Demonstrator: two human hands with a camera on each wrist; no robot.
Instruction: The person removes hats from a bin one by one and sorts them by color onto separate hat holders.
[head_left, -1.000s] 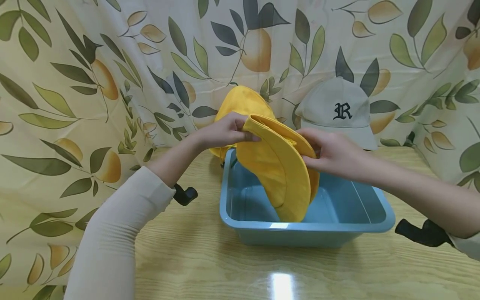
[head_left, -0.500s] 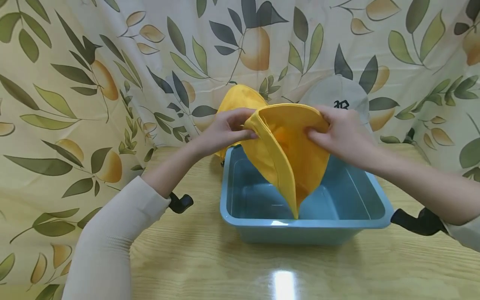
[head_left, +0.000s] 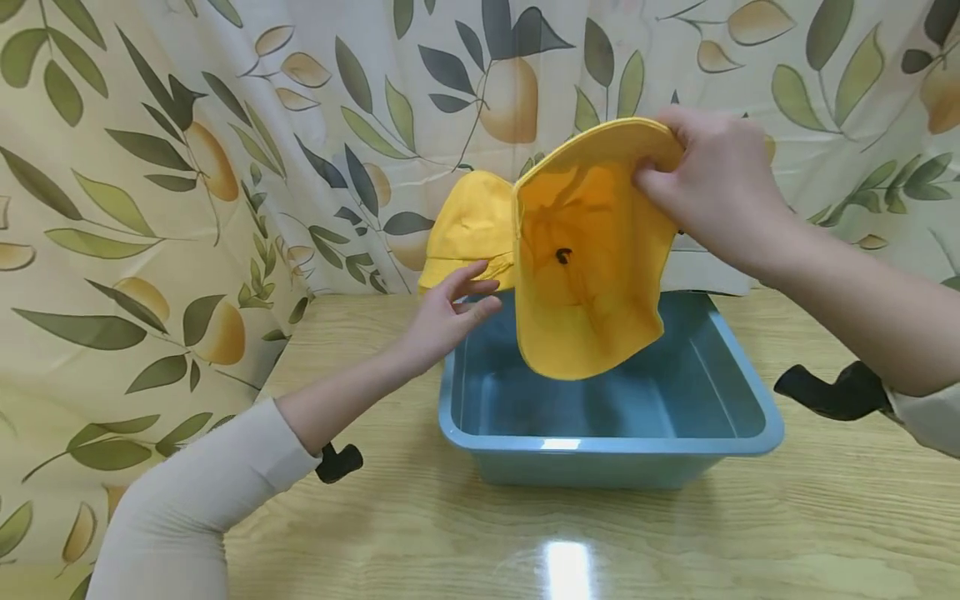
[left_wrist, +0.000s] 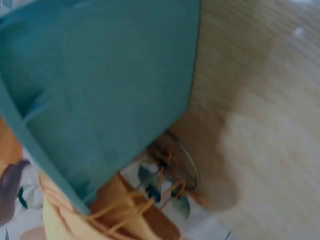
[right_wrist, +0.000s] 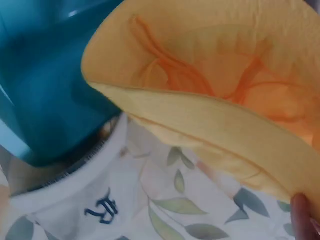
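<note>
A yellow fabric hat (head_left: pixel 592 325) with a wide brim hangs over the blue basin (head_left: pixel 622 447), its inside turned toward me. My right hand (head_left: pixel 723 179) pinches its brim at the upper right. Orange cords and a small black piece (head_left: pixel 564 255) show inside the hat. My left hand (head_left: pixel 442 321) is apart from the held hat, fingers loosely bent and holding nothing, in front of a second yellow hat (head_left: pixel 468 225). In the right wrist view, the held hat's brim (right_wrist: pixel 200 110) fills the upper right, with a fingertip (right_wrist: pixel 302 217) on its edge.
A pale cap with a dark letter (right_wrist: pixel 102 207) stands behind the basin, mostly covered by my right hand and the held hat in the head view. A leaf-and-fruit patterned curtain (head_left: pixel 300 167) hangs behind the wooden table (head_left: pixel 360 533).
My left hand has let go of the yellow hat and moved slightly down and left. My right hand has lifted the hat, turning its opening toward me.
</note>
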